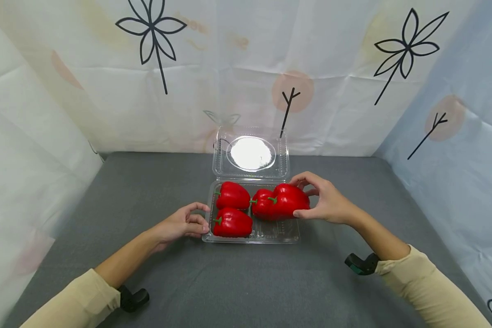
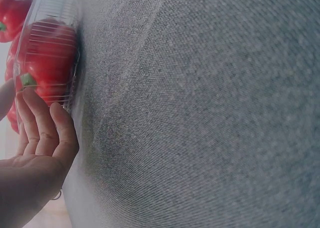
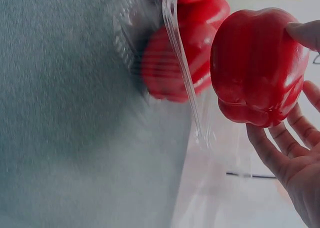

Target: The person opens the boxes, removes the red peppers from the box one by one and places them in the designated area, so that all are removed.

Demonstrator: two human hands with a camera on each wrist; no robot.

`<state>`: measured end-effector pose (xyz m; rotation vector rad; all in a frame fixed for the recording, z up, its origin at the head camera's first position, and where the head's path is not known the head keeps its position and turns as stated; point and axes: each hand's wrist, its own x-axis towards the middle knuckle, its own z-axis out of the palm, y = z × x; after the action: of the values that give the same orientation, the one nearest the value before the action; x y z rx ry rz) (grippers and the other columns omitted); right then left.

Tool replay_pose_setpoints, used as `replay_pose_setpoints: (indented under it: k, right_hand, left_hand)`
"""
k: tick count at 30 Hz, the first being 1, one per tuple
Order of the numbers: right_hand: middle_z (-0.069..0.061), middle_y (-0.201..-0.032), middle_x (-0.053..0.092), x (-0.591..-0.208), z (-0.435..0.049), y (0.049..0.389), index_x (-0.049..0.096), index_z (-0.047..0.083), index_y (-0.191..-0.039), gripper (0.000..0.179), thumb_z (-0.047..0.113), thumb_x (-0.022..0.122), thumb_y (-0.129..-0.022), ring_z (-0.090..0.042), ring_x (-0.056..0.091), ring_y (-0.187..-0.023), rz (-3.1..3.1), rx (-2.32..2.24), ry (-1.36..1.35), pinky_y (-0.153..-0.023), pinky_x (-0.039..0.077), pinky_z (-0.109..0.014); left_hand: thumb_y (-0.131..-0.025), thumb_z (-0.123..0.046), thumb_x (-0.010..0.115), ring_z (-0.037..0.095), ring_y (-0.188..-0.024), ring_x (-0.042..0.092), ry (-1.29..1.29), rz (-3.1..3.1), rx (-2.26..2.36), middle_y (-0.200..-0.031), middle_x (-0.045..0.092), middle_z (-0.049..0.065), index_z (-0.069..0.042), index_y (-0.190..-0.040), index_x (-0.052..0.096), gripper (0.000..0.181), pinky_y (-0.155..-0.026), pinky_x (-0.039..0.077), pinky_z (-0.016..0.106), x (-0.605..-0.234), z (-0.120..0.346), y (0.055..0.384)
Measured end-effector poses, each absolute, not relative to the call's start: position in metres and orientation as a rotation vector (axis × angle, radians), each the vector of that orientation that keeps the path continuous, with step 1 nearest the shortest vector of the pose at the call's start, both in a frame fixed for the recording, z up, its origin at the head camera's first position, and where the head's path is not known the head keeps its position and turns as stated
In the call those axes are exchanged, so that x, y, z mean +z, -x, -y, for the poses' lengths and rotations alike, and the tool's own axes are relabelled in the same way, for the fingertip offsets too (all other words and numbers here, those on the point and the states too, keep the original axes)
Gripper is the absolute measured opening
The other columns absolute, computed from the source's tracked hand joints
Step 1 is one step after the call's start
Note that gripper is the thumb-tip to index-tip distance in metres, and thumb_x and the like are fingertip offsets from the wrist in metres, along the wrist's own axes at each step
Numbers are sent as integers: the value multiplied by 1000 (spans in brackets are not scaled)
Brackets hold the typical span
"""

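Seemingly mid-packing, the right hand grips a glossy red bell pepper above the right of a clear plastic hinged container, the left hand loose-fingered at its left edge; gentle lowering looks called for.

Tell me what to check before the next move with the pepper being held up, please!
1. Right grip on the held pepper: ok, thumb and fingertips are on it.
2. Held pepper above the rim of the box: ok, the right wrist view shows it higher.
3. Lid out of the way: ok, it's folded back.
4. Bare space in the box: ok, near right corner; whether the pepper fits, cannot tell.
5. Left grip steadying the box: cannot tell; fingers are at its left edge, but firmness doesn't show.
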<state>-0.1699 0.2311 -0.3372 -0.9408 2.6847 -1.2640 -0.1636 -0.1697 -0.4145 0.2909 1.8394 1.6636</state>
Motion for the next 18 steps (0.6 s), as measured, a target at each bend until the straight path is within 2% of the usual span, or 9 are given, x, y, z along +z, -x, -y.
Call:
replay_pose_setpoints:
  k: [7, 14, 18]
  right_hand:
    - [-4, -119, 60, -338, -250, 179, 56, 9, -125, 58, 8, 84, -75, -20, 54, -103, -2803, -1249, 897, -82, 54, -44]
    - [-10, -121, 59, -341, -267, 188, 54, 5, -129, 61, 6, 84, -76, -23, 54, -103, -2887, -1317, 749, -81, 52, -24]
    - [-15, -126, 56, -347, -277, 194, 53, 2, -131, 63, 5, 83, -75, -28, 52, -107, -3008, -1339, 673, -80, 48, -20]
  left_hand:
    - [-94, -13, 68, 19, -89, 65, -284, -1845, 1659, -92, 67, 5, 1, -138, 36, 56, -89, 51, 36, -417, 171, 163]
    - [-94, -13, 68, 19, -89, 65, -297, -1843, 1663, -91, 67, 4, 1, -138, 35, 56, -88, 51, 36, -418, 170, 164]
    - [-94, -12, 68, 19, -89, 65, -305, -1842, 1666, -91, 67, 4, 1, -138, 35, 57, -88, 51, 36, -419, 170, 164]
